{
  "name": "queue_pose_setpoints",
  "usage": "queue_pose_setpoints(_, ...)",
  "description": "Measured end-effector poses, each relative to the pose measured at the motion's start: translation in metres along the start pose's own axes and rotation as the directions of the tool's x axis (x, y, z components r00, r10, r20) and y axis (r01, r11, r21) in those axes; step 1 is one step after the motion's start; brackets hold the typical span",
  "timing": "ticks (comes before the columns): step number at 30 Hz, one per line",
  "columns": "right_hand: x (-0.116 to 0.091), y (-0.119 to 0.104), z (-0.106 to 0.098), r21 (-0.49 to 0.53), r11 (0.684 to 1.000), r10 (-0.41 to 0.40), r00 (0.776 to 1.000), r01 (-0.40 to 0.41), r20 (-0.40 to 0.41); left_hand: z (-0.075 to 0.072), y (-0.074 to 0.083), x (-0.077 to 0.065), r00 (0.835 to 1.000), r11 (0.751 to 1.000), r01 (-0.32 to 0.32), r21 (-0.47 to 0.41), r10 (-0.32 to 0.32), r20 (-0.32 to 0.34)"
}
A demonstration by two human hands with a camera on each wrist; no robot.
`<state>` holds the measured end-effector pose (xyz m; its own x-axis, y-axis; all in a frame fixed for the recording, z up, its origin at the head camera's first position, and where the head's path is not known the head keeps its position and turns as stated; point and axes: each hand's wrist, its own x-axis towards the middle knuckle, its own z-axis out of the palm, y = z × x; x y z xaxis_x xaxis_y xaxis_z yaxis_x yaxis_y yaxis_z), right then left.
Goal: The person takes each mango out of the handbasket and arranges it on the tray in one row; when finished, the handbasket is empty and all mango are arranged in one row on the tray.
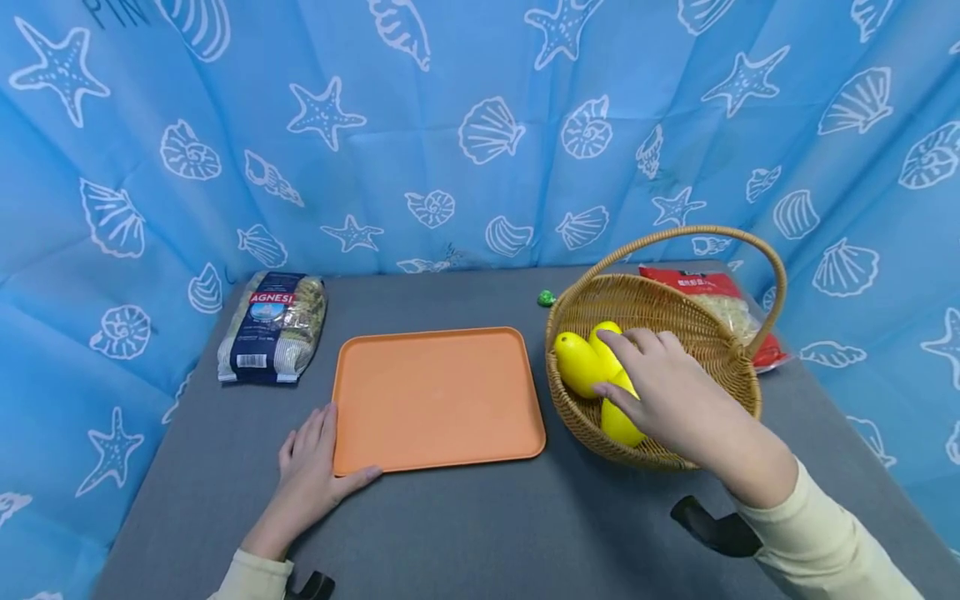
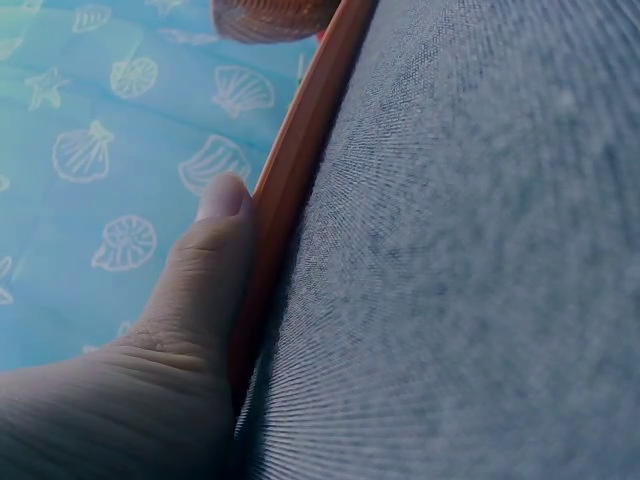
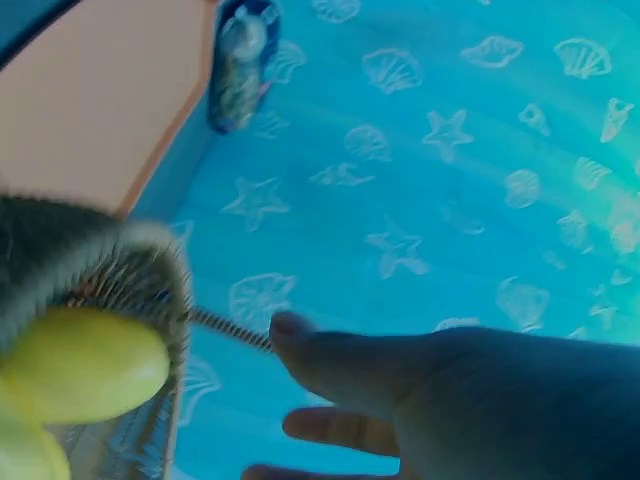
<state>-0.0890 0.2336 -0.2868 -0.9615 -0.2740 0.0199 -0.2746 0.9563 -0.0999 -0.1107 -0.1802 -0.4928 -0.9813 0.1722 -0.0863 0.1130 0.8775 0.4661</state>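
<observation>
Head view: orange tray point(image 1: 435, 400) lies flat on the grey surface point(image 1: 480, 533), left of the wicker basket point(image 1: 637, 308). Left hand point(image 1: 311, 471) at the tray's near left corner: thumb along the near rim, fingers against the left rim, thumb and fingers spread wide. Left wrist view confirms only the thumb on the tray's side; the fingers are out of sight there.

Right hand point(image 1: 667, 387) is over the basket mouth, fingers and thumb apart, nothing pinched. Three yellow fruits point(image 1: 577, 364) visible inside the basket, at its left side. The far one is partly covered by the right hand's fingertips, the near one by its thumb; kind of fruit uncertain. Contact between hand and fruit cannot be settled from the head view; right wrist view shows thumb and fingers clear of the fruit, which is blurred and cut by the left edge.

Red-and-clear bag point(image 1: 697, 283) behind the basket, partly hidden by it; its lettering is too small to read. Bag marked AGNESI point(image 1: 270, 329) beyond the tray's left end; its smaller print is unreadable. Small green object point(image 1: 547, 297) beside the basket's far left: unidentified. Both sleeves point(image 1: 825, 533) run out of frame.
</observation>
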Motion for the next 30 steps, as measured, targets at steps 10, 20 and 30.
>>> queue_pose_setpoints(10, 0.047, 0.034, 0.007, 0.093, 0.993, -0.091, 0.976, 0.074, 0.196, -0.001, -0.001, 0.001, 1.000, 1.000, -0.001, -0.005, 0.001, -0.012)
queue_pose_setpoints(20, 0.076, 0.039, 0.011, 0.150, 0.985, -0.127, 0.941, 0.083, 0.313, 0.002, -0.001, 0.000, 1.000, 1.000, 0.009, -0.010, -0.009, -0.014)
queue_pose_setpoints(30, 0.087, 0.040, 0.023, 0.139, 0.984, -0.154, 0.923, 0.111, 0.353, 0.002, -0.002, 0.001, 1.000, 1.000, 0.018, -0.006, -0.018, -0.002)
